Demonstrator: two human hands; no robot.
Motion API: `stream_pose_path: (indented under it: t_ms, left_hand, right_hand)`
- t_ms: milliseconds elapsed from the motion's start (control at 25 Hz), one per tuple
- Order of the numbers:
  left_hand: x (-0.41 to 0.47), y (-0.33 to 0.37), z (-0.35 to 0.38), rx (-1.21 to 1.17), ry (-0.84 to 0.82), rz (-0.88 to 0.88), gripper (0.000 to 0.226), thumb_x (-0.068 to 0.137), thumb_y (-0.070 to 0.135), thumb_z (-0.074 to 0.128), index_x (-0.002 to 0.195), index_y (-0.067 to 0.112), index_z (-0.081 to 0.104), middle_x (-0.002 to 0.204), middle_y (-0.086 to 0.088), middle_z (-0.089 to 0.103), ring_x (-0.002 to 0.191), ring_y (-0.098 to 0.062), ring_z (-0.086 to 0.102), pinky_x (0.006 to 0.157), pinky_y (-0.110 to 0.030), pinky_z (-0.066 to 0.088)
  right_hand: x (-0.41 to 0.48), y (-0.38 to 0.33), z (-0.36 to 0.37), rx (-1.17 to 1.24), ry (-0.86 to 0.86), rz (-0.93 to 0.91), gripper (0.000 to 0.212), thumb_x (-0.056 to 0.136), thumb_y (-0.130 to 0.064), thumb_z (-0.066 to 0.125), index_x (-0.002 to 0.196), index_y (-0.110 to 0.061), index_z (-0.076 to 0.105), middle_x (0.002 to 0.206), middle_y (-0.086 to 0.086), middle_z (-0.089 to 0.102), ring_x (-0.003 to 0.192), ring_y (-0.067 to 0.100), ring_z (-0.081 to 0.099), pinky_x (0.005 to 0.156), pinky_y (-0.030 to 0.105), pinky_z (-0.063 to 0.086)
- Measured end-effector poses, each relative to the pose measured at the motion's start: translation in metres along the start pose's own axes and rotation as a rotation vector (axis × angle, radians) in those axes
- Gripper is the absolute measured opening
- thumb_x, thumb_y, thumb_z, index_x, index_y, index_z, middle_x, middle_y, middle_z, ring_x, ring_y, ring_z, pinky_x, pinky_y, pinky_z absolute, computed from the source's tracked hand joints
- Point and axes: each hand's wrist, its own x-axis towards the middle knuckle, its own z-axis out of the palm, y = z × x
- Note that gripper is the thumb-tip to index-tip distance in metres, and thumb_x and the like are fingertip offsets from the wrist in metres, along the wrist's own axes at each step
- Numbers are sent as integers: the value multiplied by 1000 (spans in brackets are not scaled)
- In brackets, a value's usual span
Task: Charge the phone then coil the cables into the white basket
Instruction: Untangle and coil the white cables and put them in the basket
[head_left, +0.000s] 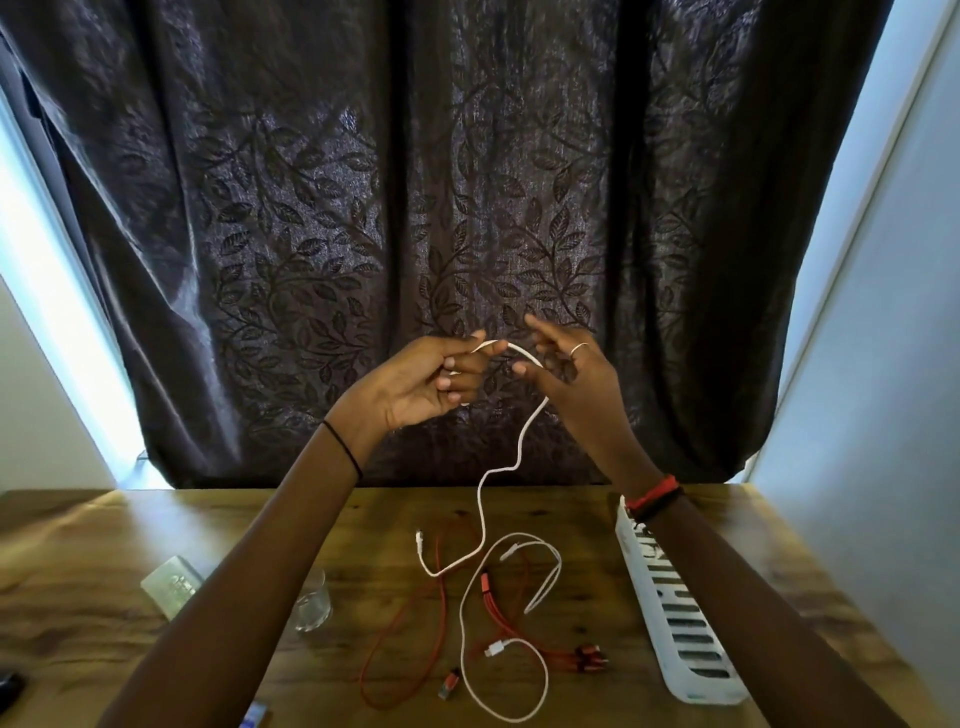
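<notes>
Raised in front of the curtain, my left hand (435, 382) grips one end of a white cable (522, 441) in its curled fingers. From there the cable arches over to my right hand (569, 374), whose fingers are spread, with the cable running past its thumb. The cable's tail hangs down in a wavy line, and its plug lies on the wooden table (104, 571). A second white cable (506, 670) loops on the table, tangled with a red multi-plug cable (410, 623). The white basket (670, 613) stands under my right forearm.
A clear glass (314, 605) stands under my left forearm, with a silvery packet (171, 584) to its left. A small blue-white object (257, 716) shows at the bottom edge. A dark leaf-patterned curtain (415, 208) hangs behind the table.
</notes>
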Motion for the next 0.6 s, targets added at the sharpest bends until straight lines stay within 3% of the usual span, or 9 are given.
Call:
stream_pose_path:
  t_ms: [80, 200, 400, 480, 600]
  left_hand:
    - [-5, 2, 6, 29, -36, 4, 30, 100, 21, 33, 97, 6, 59, 41, 9, 27, 32, -4, 25, 39, -16, 24]
    - [-12, 7, 15, 67, -81, 8, 36, 100, 26, 32, 103, 5, 61, 44, 9, 26, 35, -4, 24, 41, -16, 25]
    - [-28, 14, 28, 6, -226, 19, 42, 95, 24, 34, 116, -1, 60, 53, 9, 20, 44, -6, 15, 43, -16, 26]
    - [-32, 17, 31, -64, -285, 60, 41, 94, 23, 34, 107, 2, 66, 55, 9, 16, 43, -6, 13, 40, -15, 24]
    - [-32, 18, 34, -178, -304, 125, 39, 95, 23, 33, 98, 5, 68, 50, 8, 21, 40, -7, 13, 38, -15, 23]
  right_hand:
    - [2, -3, 4, -32, -43, 1, 35, 86, -16, 65, 121, -19, 62, 106, -2, 66, 91, -1, 60, 80, 6, 43]
    - [4, -14, 4, 115, 5, 13, 26, 92, -7, 54, 116, -8, 65, 79, 1, 69, 67, -1, 64, 68, 9, 50]
    - [18, -39, -6, 208, 9, -69, 26, 92, -6, 52, 115, -8, 65, 74, 8, 63, 47, 3, 48, 47, 11, 40]
    - [19, -44, -5, 210, 11, -88, 26, 93, -8, 51, 115, -8, 65, 54, -11, 57, 40, 2, 38, 43, 11, 31]
    - [15, -50, -2, 219, 49, -62, 27, 95, -9, 50, 118, -10, 63, 41, -21, 48, 37, 1, 31, 41, 14, 26]
